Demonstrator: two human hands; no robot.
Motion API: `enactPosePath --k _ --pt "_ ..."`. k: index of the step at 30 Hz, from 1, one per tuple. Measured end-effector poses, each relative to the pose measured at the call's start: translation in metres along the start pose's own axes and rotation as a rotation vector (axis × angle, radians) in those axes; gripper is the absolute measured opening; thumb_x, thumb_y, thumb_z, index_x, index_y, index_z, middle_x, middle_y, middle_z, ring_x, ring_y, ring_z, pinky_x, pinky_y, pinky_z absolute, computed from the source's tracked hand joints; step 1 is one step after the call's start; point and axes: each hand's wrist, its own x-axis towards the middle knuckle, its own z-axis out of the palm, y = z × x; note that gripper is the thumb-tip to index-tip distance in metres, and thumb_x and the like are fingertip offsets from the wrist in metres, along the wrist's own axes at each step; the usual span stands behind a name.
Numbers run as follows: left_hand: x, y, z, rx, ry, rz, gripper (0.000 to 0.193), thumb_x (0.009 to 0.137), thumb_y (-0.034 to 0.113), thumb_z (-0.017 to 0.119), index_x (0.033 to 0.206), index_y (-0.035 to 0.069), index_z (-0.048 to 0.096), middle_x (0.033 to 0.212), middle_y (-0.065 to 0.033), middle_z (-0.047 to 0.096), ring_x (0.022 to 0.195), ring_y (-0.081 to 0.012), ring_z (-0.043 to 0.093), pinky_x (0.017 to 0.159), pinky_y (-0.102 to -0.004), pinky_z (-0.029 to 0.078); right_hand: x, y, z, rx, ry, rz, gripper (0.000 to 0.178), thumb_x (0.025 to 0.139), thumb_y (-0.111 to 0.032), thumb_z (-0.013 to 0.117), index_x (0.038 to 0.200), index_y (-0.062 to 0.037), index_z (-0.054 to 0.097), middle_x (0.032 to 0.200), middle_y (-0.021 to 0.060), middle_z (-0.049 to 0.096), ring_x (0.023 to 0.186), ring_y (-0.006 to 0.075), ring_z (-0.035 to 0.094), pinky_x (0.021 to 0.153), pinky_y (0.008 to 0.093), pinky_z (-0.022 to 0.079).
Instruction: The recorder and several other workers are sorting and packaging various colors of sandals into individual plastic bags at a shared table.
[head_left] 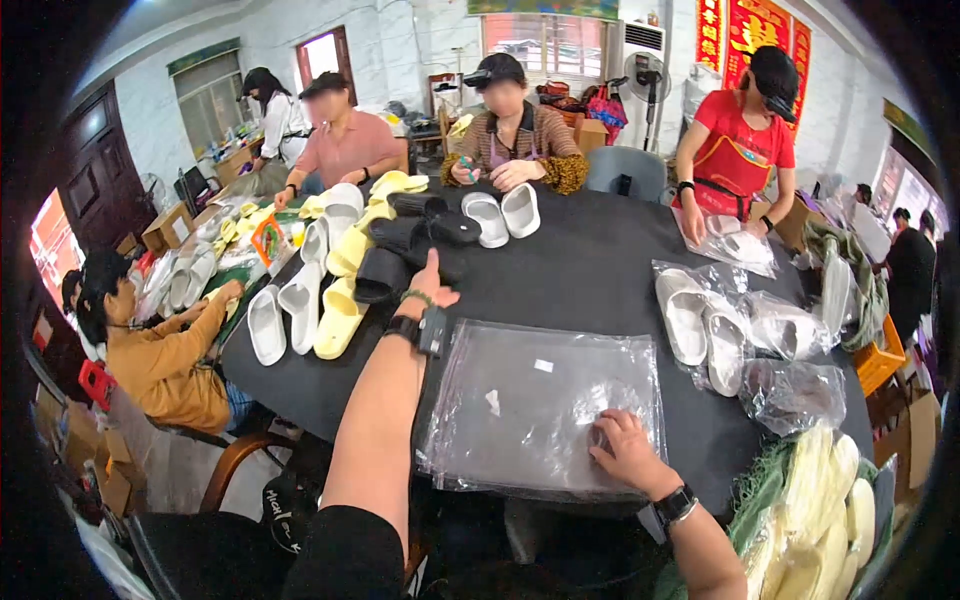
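Observation:
My left hand reaches forward over the black table, thumb up and fingers apart, beside several black slide slippers. No grip on a slipper shows, though the far side of the hand is partly hidden. On a stack of clear plastic bags in front of me rests my right hand, its fingers spread and bent over the film. Two small white scraps lie on the bags. Left of the black slippers stand white slippers and yellow slippers in rows.
A white pair sits farther across the black table. Bagged white slippers lie at the right, near a sack of pale yellow slippers. Co-workers sit or stand around the table, one in red handling a bagged pair.

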Motion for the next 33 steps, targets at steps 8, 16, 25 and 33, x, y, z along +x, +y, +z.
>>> enactPosePath --k 8,16,25,33 --pt "-0.052 -0.056 -0.004 0.403 0.260 0.345 0.068 0.092 0.036 0.065 0.147 0.006 0.039 0.132 -0.0222 0.057 0.113 -0.0331 0.059 0.093 -0.0437 0.050 0.004 -0.015 0.005 0.005 -0.038 0.032 0.050 0.082 -0.026 0.070 0.125 -0.0059 0.056 0.133 0.0146 0.050 0.126 0.0361 0.044 0.105 0.0487 0.039" --pt "-0.264 -0.109 0.118 1.298 -0.230 0.996 0.063 0.090 0.045 0.062 0.142 0.013 0.049 0.150 -0.0190 0.041 0.144 -0.0441 0.025 0.114 -0.0657 0.012 -0.010 -0.004 0.016 -0.074 0.125 0.024 0.041 0.087 -0.026 0.065 0.121 -0.0039 0.057 0.134 0.0158 0.051 0.131 0.0337 0.043 0.104 0.0476 0.038" --pt "-0.250 -0.166 0.113 1.536 -0.256 0.831 0.069 0.090 0.053 0.057 0.147 0.017 0.044 0.157 -0.0173 0.030 0.145 -0.0468 0.019 0.115 -0.0651 0.009 -0.018 0.022 -0.015 -0.093 0.171 -0.011 0.048 0.085 -0.030 0.068 0.123 -0.0049 0.055 0.134 0.0174 0.051 0.128 0.0373 0.045 0.105 0.0505 0.036" --pt "-0.257 -0.163 0.116 1.566 -0.242 0.834 0.066 0.092 0.053 0.053 0.149 0.020 0.041 0.159 -0.0146 0.027 0.146 -0.0463 0.018 0.115 -0.0647 0.010 -0.082 0.105 -0.169 -1.158 0.205 0.642 0.062 0.090 -0.029 0.054 0.149 -0.0136 0.039 0.155 0.0205 0.030 0.145 0.0468 0.018 0.112 0.0636 0.019"
